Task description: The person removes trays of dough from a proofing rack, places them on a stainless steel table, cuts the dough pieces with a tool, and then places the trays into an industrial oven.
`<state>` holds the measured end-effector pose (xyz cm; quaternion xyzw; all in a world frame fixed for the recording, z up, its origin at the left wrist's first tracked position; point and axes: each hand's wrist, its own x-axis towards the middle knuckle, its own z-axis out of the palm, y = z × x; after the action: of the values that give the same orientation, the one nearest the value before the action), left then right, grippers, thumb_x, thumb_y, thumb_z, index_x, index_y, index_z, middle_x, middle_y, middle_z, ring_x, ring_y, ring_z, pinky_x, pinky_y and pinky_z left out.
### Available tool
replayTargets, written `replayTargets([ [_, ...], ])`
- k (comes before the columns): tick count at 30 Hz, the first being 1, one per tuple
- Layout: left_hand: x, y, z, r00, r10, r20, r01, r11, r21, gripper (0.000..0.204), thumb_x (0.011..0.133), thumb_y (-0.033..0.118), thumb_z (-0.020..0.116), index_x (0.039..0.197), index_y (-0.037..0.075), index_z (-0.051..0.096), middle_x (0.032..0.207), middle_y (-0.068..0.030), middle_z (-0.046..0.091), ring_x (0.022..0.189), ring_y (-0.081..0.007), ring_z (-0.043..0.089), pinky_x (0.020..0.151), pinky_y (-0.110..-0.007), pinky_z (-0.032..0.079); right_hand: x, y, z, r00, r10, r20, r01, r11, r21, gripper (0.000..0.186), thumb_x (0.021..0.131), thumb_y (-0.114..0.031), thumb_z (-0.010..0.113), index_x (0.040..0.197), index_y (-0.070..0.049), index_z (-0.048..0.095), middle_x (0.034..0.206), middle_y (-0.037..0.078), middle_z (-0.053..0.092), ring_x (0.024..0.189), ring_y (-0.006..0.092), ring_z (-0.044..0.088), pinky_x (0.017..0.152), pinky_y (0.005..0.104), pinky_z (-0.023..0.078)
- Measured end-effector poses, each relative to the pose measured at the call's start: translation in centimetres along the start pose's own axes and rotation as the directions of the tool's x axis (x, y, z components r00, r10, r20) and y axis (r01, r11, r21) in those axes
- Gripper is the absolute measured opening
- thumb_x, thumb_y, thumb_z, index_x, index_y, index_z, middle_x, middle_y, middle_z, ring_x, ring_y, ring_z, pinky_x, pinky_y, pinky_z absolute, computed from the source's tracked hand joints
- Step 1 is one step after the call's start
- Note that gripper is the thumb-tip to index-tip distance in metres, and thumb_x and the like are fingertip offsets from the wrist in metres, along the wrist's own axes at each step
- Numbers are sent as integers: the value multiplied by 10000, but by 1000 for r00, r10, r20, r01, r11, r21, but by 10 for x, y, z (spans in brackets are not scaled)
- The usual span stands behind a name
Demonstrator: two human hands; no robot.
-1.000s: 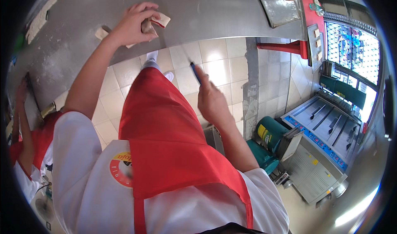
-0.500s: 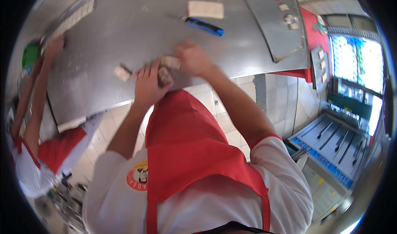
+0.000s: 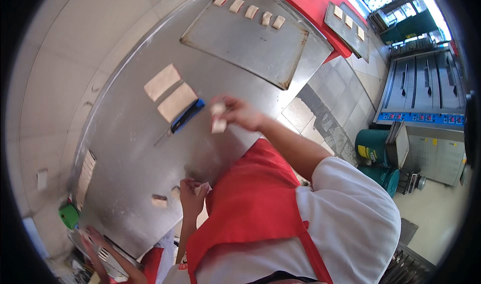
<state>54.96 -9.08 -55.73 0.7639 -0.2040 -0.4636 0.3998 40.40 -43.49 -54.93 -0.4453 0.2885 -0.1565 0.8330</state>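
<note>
My right hand [image 3: 240,113] is over the steel table [image 3: 125,138], closed around small pale dough pieces; a dough piece [image 3: 218,126] shows below its fingers. Close to my apron, my left hand [image 3: 191,198] is closed on another dough piece [image 3: 202,188]. A filled dough piece [image 3: 159,201] lies on the table to the left of that hand, and one more [image 3: 176,193] is partly hidden beside it. Left of my right hand lies a blue-handled tool [image 3: 188,115] with a thin metal end, against two flat dough rectangles [image 3: 178,102] [image 3: 162,82].
A dark baking tray [image 3: 235,53] holds several dough pieces along its far edge. Farther right, another tray [image 3: 345,31] stands by a red surface [image 3: 300,3]. A co-worker's hands [image 3: 92,236] are at lower left, near a dough strip [image 3: 86,178]. An oven [image 3: 421,88] stands right.
The view has swung to the right. My hands have moved apart: the right one now carries dough pieces toward the tray, while the left stays near the apron with a piece.
</note>
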Motion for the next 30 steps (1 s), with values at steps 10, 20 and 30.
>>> replayTargets([
  [10, 152, 172, 105, 935, 13, 356, 195, 819, -540, 354, 872, 224, 560, 1115, -25, 628, 1027, -88, 633, 896, -147, 552, 838, -300, 430, 63, -157, -352, 658, -452, -602, -19, 790, -613, 478, 926, -299, 806, 1282, -15, 664, 1091, 133, 699, 958, 230, 718, 815, 356, 587],
  [20, 266, 284, 182, 927, 145, 346, -18, 938, -346, 550, 816, 374, 601, 1222, 8, 538, 1072, -53, 544, 1010, -142, 509, 896, -292, 381, 108, -190, -340, 772, -587, -243, -246, 76, -966, 800, 793, -393, 822, 1475, -111, 515, 1373, 158, 572, 1308, 372, 512, 1101, 498, 394],
  [30, 396, 321, 185, 970, 132, 206, -25, 890, -455, 478, 940, 194, 505, 1394, 45, 530, 1268, -54, 602, 1146, -150, 573, 952, -310, 434, 172, -167, -191, 982, -105, -154, 90, 990, -105, 688, 879, -170, 790, 1469, -34, 464, 1285, 221, 646, 1163, 266, 640, 977, 426, 501],
])
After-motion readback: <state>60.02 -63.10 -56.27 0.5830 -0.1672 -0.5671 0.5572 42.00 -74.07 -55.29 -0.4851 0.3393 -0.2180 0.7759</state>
